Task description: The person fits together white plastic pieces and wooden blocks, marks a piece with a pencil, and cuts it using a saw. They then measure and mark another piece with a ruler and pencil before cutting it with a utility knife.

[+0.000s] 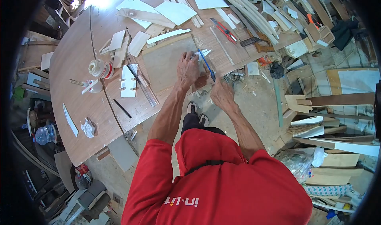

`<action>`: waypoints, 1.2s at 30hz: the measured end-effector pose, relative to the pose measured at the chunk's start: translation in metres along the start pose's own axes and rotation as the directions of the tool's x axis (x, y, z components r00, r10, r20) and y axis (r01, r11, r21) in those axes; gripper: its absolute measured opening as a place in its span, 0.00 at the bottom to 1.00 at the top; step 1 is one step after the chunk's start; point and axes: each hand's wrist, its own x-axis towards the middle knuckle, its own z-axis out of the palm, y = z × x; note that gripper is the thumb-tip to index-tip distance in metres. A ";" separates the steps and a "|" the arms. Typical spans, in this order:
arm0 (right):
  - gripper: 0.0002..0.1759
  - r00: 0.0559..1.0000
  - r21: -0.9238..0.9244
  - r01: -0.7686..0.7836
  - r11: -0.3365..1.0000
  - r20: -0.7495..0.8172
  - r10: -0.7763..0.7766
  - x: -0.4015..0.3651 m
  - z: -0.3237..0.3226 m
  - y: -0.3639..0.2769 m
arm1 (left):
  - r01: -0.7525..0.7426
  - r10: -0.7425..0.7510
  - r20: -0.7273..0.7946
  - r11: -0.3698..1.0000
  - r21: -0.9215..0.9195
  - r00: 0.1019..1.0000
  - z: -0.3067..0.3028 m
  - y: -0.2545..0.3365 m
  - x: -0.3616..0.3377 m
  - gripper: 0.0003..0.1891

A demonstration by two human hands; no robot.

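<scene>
My right hand (223, 93) is closed around the handle of a slim blue hand tool (204, 61), long and narrow like a saw or file; its exact kind is too small to tell. The tool points away from me over the table's near edge. Just left of it, my left hand (187, 69) has its fingers curled down onto a small white piece of wood (203, 53), which sticks out past the fingertips beside the blue tool. Beneath my left hand lies a flat brownish board (160, 60). My left fingertips are partly hidden.
On the wooden table (75, 38) stand an open glue jar (101, 69) and a cup with sticks (93, 86). Red pliers (227, 32), a handsaw (254, 38), a ruler (149, 94), a black pen (122, 108) and white-faced offcuts (176, 13) lie around. Wood pieces (337, 145) crowd the right.
</scene>
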 end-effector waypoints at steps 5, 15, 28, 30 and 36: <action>0.17 0.999 -0.020 -0.006 1.000 0.036 0.007 -0.009 0.000 0.001 | 0.031 -0.030 0.022 1.000 -0.004 0.999 0.001 0.006 -0.008 0.20; 0.16 1.000 0.023 -0.004 1.000 -0.016 0.005 0.015 0.002 -0.016 | 0.048 -0.048 0.069 0.999 0.003 0.996 -0.001 0.009 -0.006 0.22; 0.19 0.998 0.007 0.040 0.999 -0.051 -0.039 0.020 0.013 -0.013 | 0.034 -0.041 0.125 0.998 0.060 0.991 -0.006 0.013 -0.004 0.22; 0.15 0.995 0.040 0.049 0.998 -0.094 -0.045 0.006 0.012 -0.007 | 0.047 -0.053 0.123 0.997 0.056 0.991 -0.006 0.013 -0.001 0.21; 0.14 0.989 0.020 0.093 0.995 -0.115 -0.090 0.023 0.009 -0.015 | 0.021 -0.032 0.112 0.995 0.098 0.993 -0.001 0.010 -0.003 0.21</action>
